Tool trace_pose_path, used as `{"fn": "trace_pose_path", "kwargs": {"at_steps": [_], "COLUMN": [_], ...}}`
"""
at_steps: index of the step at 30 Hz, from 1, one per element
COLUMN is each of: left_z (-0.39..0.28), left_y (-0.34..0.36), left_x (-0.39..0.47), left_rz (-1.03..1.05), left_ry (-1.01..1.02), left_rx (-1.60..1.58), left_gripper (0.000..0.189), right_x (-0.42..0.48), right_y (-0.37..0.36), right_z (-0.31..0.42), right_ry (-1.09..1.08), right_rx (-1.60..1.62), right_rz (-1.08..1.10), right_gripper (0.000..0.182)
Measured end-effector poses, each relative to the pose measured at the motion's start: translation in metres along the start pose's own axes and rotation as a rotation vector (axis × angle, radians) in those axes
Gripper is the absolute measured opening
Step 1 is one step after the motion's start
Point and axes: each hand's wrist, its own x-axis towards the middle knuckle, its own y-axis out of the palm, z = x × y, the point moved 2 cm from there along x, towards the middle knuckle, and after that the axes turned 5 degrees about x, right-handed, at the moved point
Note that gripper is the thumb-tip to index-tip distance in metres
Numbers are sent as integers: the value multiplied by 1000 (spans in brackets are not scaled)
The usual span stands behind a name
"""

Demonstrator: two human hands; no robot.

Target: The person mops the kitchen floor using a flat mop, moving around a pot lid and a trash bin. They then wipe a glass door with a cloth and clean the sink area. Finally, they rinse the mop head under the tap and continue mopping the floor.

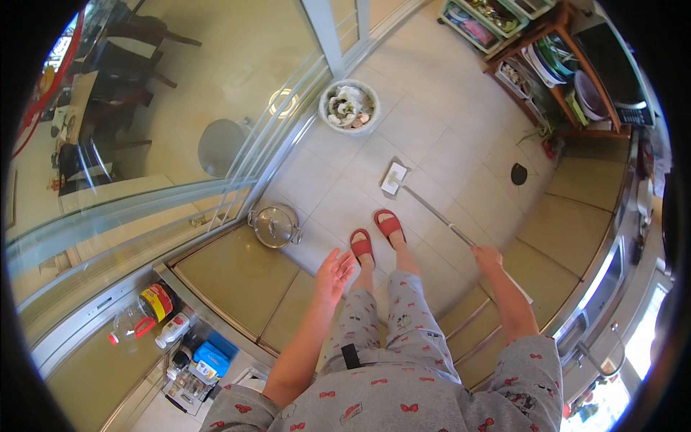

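My right hand [488,260] is closed around the grey pole [440,217] of a flat floor mop. The pole slants forward and left from my hand, and its upper end sticks out behind my wrist. Flat on the tiles, ahead of my feet, rests the white mop head [394,178] with a grey pad edge showing. My left hand [334,272] hangs in the air above the floor, palm partly turned up, fingers apart, holding nothing. Nearest to it are my red slippers [362,243] and a lidded steel pot [276,225] on the floor.
A waste bin [350,107] full of scraps stands by the glass sliding door [253,135]. To the right are a wooden shelf [588,75] with basins, a dark round floor item [519,174] and base cabinets [577,200]. Bottles [156,302] crowd the left counter.
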Motion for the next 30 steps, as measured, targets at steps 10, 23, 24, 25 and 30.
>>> {"fn": "trace_pose_path", "kwargs": {"at_steps": [10,23,24,25,30], "left_z": [3,58,64,72,106], "left_y": [28,117,135,147,187], "left_x": [-12,-17,-16,-17,-10], "left_rz": [68,45,67,85,179], "left_ry": [-55,-45,-58,-77,-102], "left_rx": [52,195,198,198,305], "left_gripper": [53,56,56,55,53], "right_x": [-4,90,84,77,-8], "right_y": [81,-82,-75,-63,19], "right_z": [108,-83,-100,-118,-226], "right_ry": [-159,-190,-187,-184,25], "right_rx": [81,-217,-194,-175,224], "right_rz": [56,-144,-145,-140,-7], "right_gripper": [28,37,36,36,34]}}
